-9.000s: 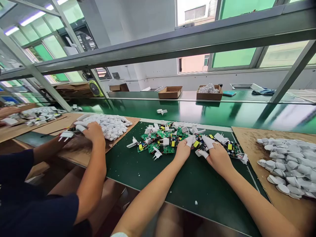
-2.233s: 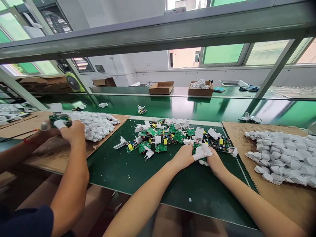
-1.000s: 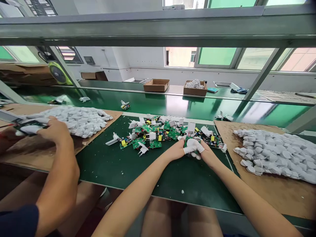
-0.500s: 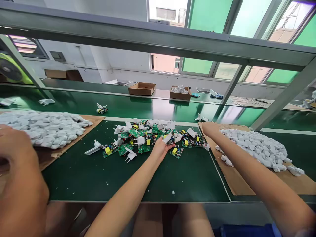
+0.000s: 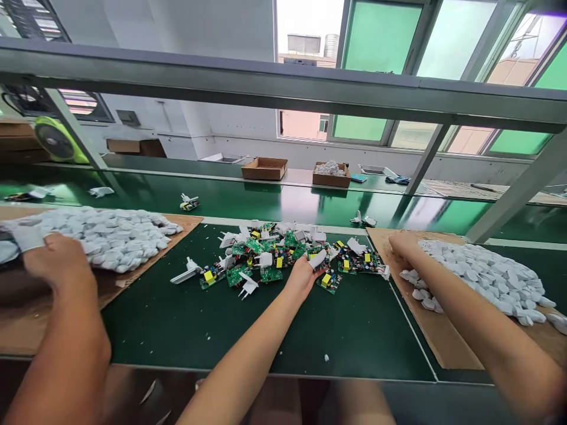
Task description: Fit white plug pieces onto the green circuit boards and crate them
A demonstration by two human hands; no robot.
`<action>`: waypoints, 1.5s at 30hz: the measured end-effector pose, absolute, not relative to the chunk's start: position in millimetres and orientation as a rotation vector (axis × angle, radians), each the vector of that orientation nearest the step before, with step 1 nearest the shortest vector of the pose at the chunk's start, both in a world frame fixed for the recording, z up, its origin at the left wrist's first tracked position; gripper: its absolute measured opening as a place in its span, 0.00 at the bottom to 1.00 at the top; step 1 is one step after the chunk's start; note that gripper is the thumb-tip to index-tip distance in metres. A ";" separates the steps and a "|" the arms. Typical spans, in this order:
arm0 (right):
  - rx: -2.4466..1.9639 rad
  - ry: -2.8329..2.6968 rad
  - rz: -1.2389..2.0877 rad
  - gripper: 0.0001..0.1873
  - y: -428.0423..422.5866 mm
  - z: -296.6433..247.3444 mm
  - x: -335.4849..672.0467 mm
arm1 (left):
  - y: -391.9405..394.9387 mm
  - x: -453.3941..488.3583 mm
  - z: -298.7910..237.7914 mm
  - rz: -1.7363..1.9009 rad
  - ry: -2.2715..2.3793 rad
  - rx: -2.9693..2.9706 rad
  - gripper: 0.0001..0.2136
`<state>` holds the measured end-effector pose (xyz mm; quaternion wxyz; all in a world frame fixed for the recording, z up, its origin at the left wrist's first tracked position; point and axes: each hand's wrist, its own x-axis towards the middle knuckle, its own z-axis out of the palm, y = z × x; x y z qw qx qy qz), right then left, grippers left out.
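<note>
My left hand (image 5: 303,276), palm up and fingers curled, holds a white plastic plug casing (image 5: 318,259) at the right side of a heap of green circuit boards (image 5: 270,274) with white plug parts. A loose board with a yellow component (image 5: 326,281) lies just beside its fingertips. My right hand (image 5: 402,243) is bent down over the cardboard sheet (image 5: 436,339), at the left edge of a pile of small white plastic pieces (image 5: 491,274). Its fingers are hidden behind the back of the hand, so what it touches cannot be made out.
A co-worker's hand (image 5: 55,260) at left grips a white piece beside another white pile (image 5: 124,236) on cardboard. A metal frame bar (image 5: 283,88) crosses above the bench. Two cardboard boxes (image 5: 264,169) stand at the back. A few plug parts (image 5: 189,203) lie on the far green strip.
The view has shifted, so the scene sits lower and further right. My right hand has moved rightward to the white pile. My left hand keeps its hold. The co-worker's hand now shows a white piece.
</note>
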<state>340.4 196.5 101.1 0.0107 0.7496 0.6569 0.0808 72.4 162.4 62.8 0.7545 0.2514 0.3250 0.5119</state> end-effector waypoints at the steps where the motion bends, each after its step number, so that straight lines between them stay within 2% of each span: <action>1: 2.292 2.077 0.244 0.06 195.8 102.6 335.2 | 162.4 72.3 62.1 1.120 0.711 0.568 0.13; 3: 2.237 2.112 0.242 0.04 192.8 107.4 318.6 | 162.4 71.9 61.0 1.120 0.723 0.625 0.16; 7: 2.302 2.286 0.290 0.15 174.6 122.3 268.0 | 163.4 71.8 56.8 1.122 0.780 0.838 0.23; 9: 2.367 2.645 -0.005 0.17 160.4 125.7 241.6 | 164.5 72.1 53.5 1.117 0.825 0.966 0.24; 12: 2.218 3.151 -0.769 0.14 142.6 117.2 209.3 | 164.5 71.4 50.6 1.193 0.894 1.189 0.23; 14: 2.154 3.308 -0.906 0.13 136.5 105.4 195.1 | 162.1 70.1 51.5 1.276 0.970 1.348 0.25; 17: 2.285 3.409 -0.725 0.13 134.3 89.5 184.7 | 155.9 68.6 56.1 1.291 1.101 1.549 0.26; 22: 2.463 3.414 -0.424 0.13 134.8 79.7 182.0 | 147.9 70.8 62.4 1.234 1.172 1.683 0.20; 25: 2.442 3.416 -0.134 0.15 134.9 77.7 181.7 | 147.4 71.5 61.4 1.221 1.156 1.693 0.21; 27: 2.318 3.430 -0.077 0.16 134.9 76.7 182.9 | 149.2 71.3 58.6 1.229 1.127 1.674 0.21; 30: 2.165 3.446 -0.152 0.18 135.1 76.0 188.2 | 153.6 71.6 54.8 1.310 1.005 1.516 0.17; 32: 2.309 3.347 -0.266 0.19 135.4 75.7 192.4 | 155.2 72.8 55.2 1.330 0.898 1.292 0.18; 35: 2.479 3.053 -0.567 0.27 135.8 74.1 195.0 | 153.5 75.4 60.6 1.234 0.747 0.976 0.24; 38: 2.354 2.919 -0.677 0.35 134.9 70.7 190.7 | 151.3 76.6 65.2 1.176 0.581 0.819 0.22; 41: 2.363 2.903 -0.437 0.36 133.4 65.0 184.6 | 153.9 74.8 64.6 1.210 0.620 0.772 0.20; 45: 2.220 3.086 0.120 0.33 133.0 56.4 184.5 | 161.2 68.3 63.1 1.230 0.766 0.735 0.15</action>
